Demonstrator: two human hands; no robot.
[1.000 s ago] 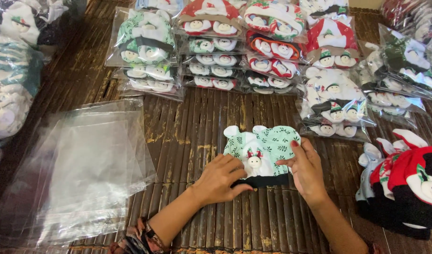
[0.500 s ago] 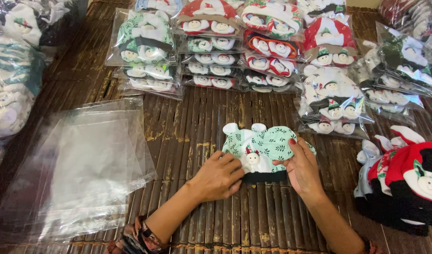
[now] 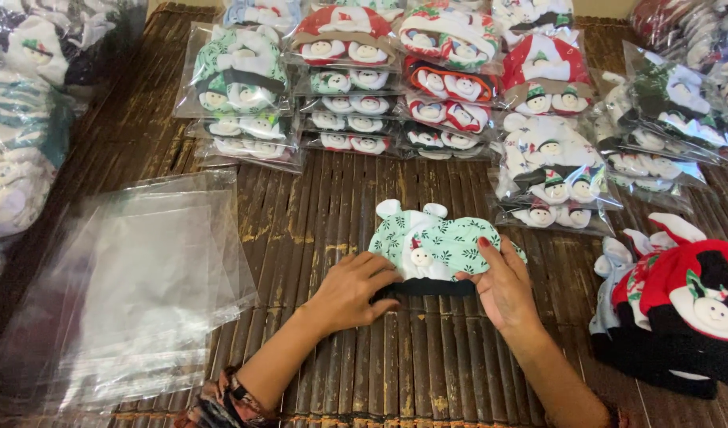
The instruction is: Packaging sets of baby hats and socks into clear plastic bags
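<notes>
- Both hands are down on a small green-and-white leaf-print hat [image 3: 439, 246] with a little snowman face on the front and a dark band along the bottom edge, lying flat on the brown slatted bamboo mat [image 3: 316, 222].
- Left hand [image 3: 349, 292] rests palm down with its fingers curled against the hat's lower left edge and the dark band. Looks more like pressing or pinching the edge than a proper full grab, and I can't tell exactly how much fabric is between the fingers.
- Right hand [image 3: 502, 285] has the thumb up on top of the leafy fabric and the other fingers tucked at the hat's right side, so it's pinching that side of the hat.
- Way off to the outside of the left hand: a loose stack of clear plastic bags [image 3: 134, 293], flat on the mat.
- Beyond the hat, past the fingertips: rows of bagged hats [image 3: 356, 95] in red, green and white, stacked in neat piles.
- Just outside the right hand: a heap of loose unbagged hats [image 3: 681, 309], red and black with a snowman face showing.
- Far beyond the left wrist side, more bagged stuff [image 3: 19, 150] piled at the mat's edge.
</notes>
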